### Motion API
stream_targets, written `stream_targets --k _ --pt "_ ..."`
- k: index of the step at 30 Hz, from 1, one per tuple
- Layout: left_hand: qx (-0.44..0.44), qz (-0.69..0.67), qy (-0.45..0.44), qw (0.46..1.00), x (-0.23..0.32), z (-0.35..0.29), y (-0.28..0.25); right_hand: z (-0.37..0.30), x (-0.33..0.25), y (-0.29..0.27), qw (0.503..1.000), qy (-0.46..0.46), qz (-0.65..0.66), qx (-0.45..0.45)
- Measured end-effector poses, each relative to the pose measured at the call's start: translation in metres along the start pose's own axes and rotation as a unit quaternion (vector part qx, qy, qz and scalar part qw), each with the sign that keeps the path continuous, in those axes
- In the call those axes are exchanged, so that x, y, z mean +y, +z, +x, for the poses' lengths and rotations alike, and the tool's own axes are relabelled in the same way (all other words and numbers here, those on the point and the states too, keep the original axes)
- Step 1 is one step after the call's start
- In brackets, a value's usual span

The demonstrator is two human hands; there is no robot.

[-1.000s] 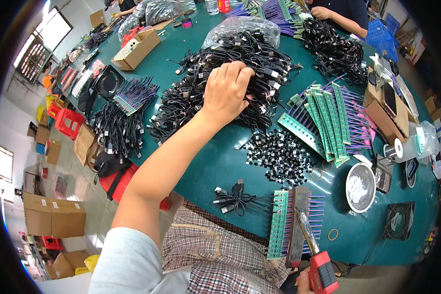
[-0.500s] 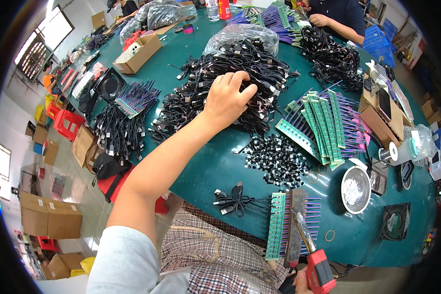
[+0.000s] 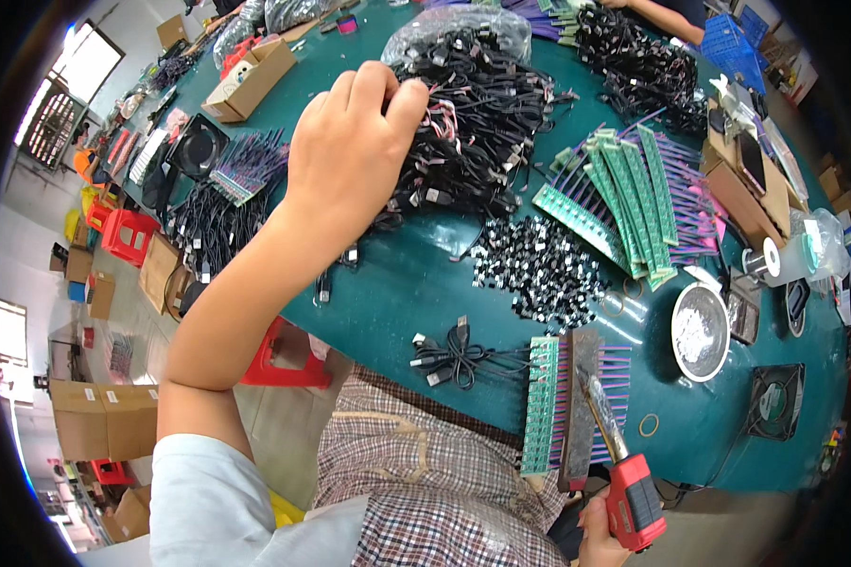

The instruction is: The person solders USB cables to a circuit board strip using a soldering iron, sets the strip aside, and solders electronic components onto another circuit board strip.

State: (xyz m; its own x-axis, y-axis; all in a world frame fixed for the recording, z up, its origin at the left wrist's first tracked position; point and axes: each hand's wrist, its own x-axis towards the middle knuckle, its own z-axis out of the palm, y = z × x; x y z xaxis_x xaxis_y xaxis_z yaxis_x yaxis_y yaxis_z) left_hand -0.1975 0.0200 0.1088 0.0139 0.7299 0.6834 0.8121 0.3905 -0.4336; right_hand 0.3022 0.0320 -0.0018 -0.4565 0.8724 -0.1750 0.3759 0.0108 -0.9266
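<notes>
My left hand (image 3: 355,142) is over the left part of a big heap of black USB cables (image 3: 482,123). Its fingers are curled in, and whatever they grip is hidden behind the hand; a few cable plugs show below the wrist. At the lower right, my right hand (image 3: 600,534) holds a soldering iron (image 3: 633,501) by its red and black handle. The iron's metal shaft slants up over a dark worn bar (image 3: 579,416). This bar lies across purple wires beside a green circuit-board strip (image 3: 539,406). A bundled black cable (image 3: 459,354) reaches the strip's left side.
Small black-and-silver connectors (image 3: 539,269) lie piled mid-table. Beyond them are stacked green board strips (image 3: 624,198) with purple wires. A metal bowl (image 3: 701,331), a solder spool (image 3: 761,257) and a square fan (image 3: 775,402) stand right. A co-worker's arm (image 3: 667,17) shows at the far edge.
My left hand has drawn back leftward and closer from the middle of the cable heap. The view has tilted slightly. My right hand keeps the iron over the bar.
</notes>
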Motion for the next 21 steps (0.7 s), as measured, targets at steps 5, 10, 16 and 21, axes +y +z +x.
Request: stream_targets --k 5,10,16,21 --pt "-0.135 -0.027 0.025 0.990 0.050 -0.052 -0.009 0.001 0.005 -0.001 0.995 0.006 0.065 0.069" --pt "-0.246 -0.153 -0.046 0.956 0.075 -0.091 0.001 0.001 0.000 -0.003 0.995 -0.007 0.072 0.068" --pt "-0.193 -0.311 -0.190 0.911 0.077 -0.088 -0.028 0.000 -0.012 0.000 0.995 -0.012 0.071 0.074" --pt "-0.170 -0.307 -0.216 0.911 0.082 -0.100 -0.036 0.007 -0.030 0.014 0.994 -0.023 0.082 0.075"
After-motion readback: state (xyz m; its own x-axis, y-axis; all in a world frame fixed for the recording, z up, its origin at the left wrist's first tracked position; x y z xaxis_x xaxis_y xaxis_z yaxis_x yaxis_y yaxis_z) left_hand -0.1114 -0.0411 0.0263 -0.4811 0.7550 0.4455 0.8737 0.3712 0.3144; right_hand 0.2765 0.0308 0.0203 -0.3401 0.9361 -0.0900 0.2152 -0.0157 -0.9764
